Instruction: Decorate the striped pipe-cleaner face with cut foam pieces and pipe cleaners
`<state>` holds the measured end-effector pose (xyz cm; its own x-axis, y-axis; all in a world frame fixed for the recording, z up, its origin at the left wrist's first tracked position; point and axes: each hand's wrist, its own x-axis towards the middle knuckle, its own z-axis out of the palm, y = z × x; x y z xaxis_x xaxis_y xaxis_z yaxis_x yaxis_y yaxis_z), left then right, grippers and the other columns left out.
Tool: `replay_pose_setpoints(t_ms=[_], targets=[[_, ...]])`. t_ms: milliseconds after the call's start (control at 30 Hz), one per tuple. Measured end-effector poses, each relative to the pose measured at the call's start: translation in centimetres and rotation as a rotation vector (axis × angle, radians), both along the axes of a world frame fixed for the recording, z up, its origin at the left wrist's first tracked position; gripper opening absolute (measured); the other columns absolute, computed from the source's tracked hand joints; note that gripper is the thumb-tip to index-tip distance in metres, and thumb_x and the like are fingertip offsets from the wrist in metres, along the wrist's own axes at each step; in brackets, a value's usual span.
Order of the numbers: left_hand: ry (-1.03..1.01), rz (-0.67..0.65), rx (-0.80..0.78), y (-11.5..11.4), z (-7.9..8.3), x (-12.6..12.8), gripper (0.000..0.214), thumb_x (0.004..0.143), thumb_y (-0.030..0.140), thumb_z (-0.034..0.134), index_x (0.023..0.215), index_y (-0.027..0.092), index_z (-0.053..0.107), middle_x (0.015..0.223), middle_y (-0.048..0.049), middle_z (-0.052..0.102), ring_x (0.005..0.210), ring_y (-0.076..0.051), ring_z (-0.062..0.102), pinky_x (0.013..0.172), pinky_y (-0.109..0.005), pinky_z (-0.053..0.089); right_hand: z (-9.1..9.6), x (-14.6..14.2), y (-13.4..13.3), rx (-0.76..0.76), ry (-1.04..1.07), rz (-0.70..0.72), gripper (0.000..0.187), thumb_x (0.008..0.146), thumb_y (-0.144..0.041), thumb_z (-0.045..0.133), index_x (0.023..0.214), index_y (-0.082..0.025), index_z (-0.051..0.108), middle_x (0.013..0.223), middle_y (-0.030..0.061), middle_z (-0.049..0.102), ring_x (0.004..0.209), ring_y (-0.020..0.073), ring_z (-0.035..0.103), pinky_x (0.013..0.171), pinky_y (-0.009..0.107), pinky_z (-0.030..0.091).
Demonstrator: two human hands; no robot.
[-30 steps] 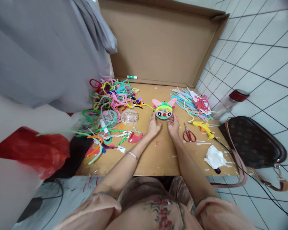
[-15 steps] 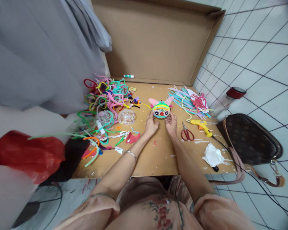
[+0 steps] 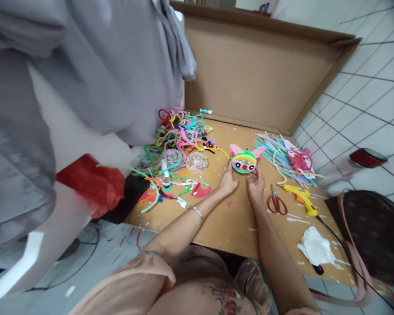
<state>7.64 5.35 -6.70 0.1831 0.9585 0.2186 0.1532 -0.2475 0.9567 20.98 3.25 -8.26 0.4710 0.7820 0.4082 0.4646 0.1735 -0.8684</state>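
Both hands at a little craft face that looks almost finished

The pipe-cleaner face (image 3: 244, 161) sits on the cardboard table (image 3: 230, 223) just right of the middle of the frame. It already has stripes, two eyes, a red nose and pink ears, so most of the making looks done. The left hand (image 3: 228, 183) and right hand (image 3: 256, 187) rest flat, with loose fingers touching its lower edge, gripping nothing. To the right lie red scissors (image 3: 276, 203) and a yellow glue gun (image 3: 300, 197). A heap of unused pipe cleaners (image 3: 177, 135) sits to the left.
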Motion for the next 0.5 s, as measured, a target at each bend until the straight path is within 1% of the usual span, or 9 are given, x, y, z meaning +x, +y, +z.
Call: replay_pose_setpoints(t_ms=[100,167,267,333,400,500], targets=[[0.047,0.015,-0.019,-0.4,0.5,0.0,0.088,0.068,0.009,0.060,0.152,0.011,0.033,0.146,-0.0187,0.048,0.139,-0.031,0.045,0.119,-0.048,0.038,0.5,-0.1,-0.3,-0.046,0.078,-0.073,0.060,0.070,-0.028,0.052,0.129,-0.014,0.054,0.108,0.0136,0.064,0.087,0.0208,0.065,0.082,0.039,0.056],[0.066,0.033,-0.038,-0.7,0.7,0.0,0.089,0.068,0.009,0.060,0.153,0.012,0.032,0.148,-0.0181,0.047,0.140,-0.032,0.043,0.120,-0.048,0.037,1.1,-0.3,-0.8,-0.060,0.109,-0.150,0.056,0.069,-0.031,0.053,0.122,-0.014,0.055,0.104,0.0122,0.064,0.082,0.0206,0.064,0.079,0.039,0.055],[0.087,0.038,-0.084,-1.4,1.0,-0.1,0.089,0.070,0.011,0.059,0.154,0.010,0.029,0.152,-0.0201,0.042,0.142,-0.033,0.040,0.121,-0.047,0.035,2.0,-0.6,-1.7,-0.049,0.055,-0.240,0.036,0.070,-0.038,0.056,0.100,-0.017,0.059,0.087,0.0062,0.062,0.072,0.0191,0.059,0.075,0.036,0.051],[0.099,0.025,-0.102,-2.0,1.2,-0.1,0.090,0.071,0.013,0.059,0.154,0.006,0.025,0.155,-0.0225,0.037,0.144,-0.033,0.039,0.122,-0.046,0.035,2.5,-0.8,-2.4,-0.052,-0.007,-0.282,0.024,0.073,-0.044,0.057,0.081,-0.021,0.055,0.072,0.0009,0.056,0.065,0.0177,0.052,0.071,0.034,0.047],[0.122,0.005,-0.090,-2.5,1.5,-0.2,0.091,0.072,0.015,0.059,0.155,0.004,0.022,0.158,-0.0239,0.032,0.145,-0.033,0.037,0.122,-0.045,0.033,2.9,-1.1,-2.8,-0.059,-0.057,-0.303,0.026,0.076,-0.047,0.055,0.068,-0.024,0.047,0.062,-0.0030,0.047,0.058,0.0163,0.044,0.064,0.032,0.041],[0.171,-0.023,-0.077,-3.0,2.0,-0.5,0.089,0.075,0.016,0.057,0.155,0.001,0.020,0.158,-0.0255,0.030,0.147,-0.033,0.033,0.124,-0.044,0.030,3.2,-1.7,-3.2,-0.043,-0.078,-0.273,0.032,0.079,-0.049,0.051,0.061,-0.025,0.041,0.057,-0.0045,0.041,0.056,0.0154,0.038,0.059,0.031,0.034]])
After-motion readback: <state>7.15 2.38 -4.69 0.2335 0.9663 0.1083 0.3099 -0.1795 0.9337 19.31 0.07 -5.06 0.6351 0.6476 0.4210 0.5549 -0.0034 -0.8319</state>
